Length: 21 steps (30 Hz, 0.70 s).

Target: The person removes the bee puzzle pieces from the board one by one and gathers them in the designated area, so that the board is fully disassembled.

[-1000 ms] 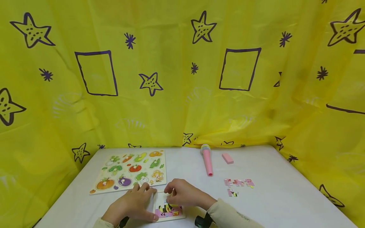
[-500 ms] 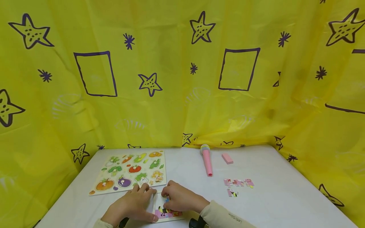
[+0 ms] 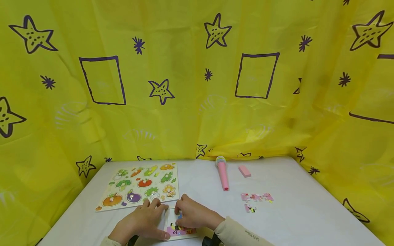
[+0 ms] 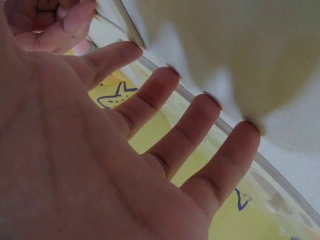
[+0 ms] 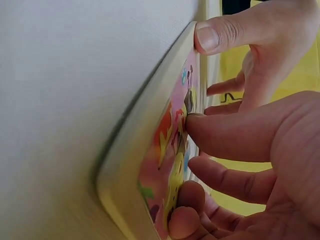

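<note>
A small framed jigsaw puzzle (image 3: 181, 238) lies at the front of the table, with a pink bee picture partly filled in. My left hand (image 3: 143, 218) is spread along its left side, thumb on the near corner; in the left wrist view the straight fingertips (image 4: 202, 107) meet the table along a board's edge. Over the puzzle, my right hand (image 3: 195, 213) has bent fingers. In the right wrist view its thumb (image 5: 225, 132) and fingertips touch the picture around a bluish puzzle piece (image 5: 186, 160), mostly hidden by the fingers.
A vegetable knob board (image 3: 108, 191) lies behind the left hand. To the right are a pink toy microphone (image 3: 223, 174), a pink block (image 3: 245, 171), joined puzzle pieces (image 3: 257, 197) and a smaller group of pieces (image 3: 250, 208). A yellow curtain (image 3: 184, 130) borders the table.
My right hand has moved slightly left and lowered onto the puzzle picture, then stayed almost still. The left hand keeps its place.
</note>
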Available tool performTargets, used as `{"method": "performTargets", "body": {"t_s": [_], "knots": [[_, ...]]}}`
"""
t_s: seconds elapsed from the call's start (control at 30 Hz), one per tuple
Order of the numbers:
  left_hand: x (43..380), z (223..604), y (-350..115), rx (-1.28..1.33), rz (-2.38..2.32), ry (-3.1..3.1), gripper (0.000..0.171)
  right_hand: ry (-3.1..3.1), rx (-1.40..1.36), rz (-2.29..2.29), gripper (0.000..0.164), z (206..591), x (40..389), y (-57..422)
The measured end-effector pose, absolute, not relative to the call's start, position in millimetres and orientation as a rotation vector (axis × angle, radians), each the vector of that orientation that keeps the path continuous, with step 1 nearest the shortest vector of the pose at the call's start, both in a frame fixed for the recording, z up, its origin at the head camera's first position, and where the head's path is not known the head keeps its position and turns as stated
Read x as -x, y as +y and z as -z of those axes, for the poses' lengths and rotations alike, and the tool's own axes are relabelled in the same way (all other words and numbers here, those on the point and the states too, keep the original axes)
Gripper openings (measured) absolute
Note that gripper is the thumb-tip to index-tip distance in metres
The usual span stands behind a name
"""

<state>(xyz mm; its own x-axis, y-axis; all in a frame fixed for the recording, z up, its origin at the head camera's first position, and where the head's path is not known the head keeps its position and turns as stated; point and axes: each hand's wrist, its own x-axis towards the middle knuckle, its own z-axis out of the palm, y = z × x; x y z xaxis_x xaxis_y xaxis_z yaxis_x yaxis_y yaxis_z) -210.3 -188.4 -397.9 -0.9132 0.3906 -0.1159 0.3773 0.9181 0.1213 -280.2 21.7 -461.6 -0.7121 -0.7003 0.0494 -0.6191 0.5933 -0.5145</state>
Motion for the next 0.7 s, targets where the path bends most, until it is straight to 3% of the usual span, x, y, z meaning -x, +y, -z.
{"method": "performTargets", "body": {"t_s": [0.2,0.37,0.6,0.7], "knots": [[210.4,398.2,-189.2,-0.596,-0.149,2.94,0.088,2.69,1.19,0.737,0.014,479.5,290.9,21.7],[211.0,399.9,-189.4,-0.593,-0.146,2.941,0.088,2.714,1.148,0.74,0.014,454.5,269.7,20.9],[210.4,399.3,-188.8,-0.592,-0.138,2.943,0.088,2.707,1.157,0.766,0.015,469.6,280.0,22.3],[210.2,398.8,-188.6,-0.591,-0.133,2.945,0.088,2.71,1.137,0.763,0.014,449.5,264.0,21.9]]}}
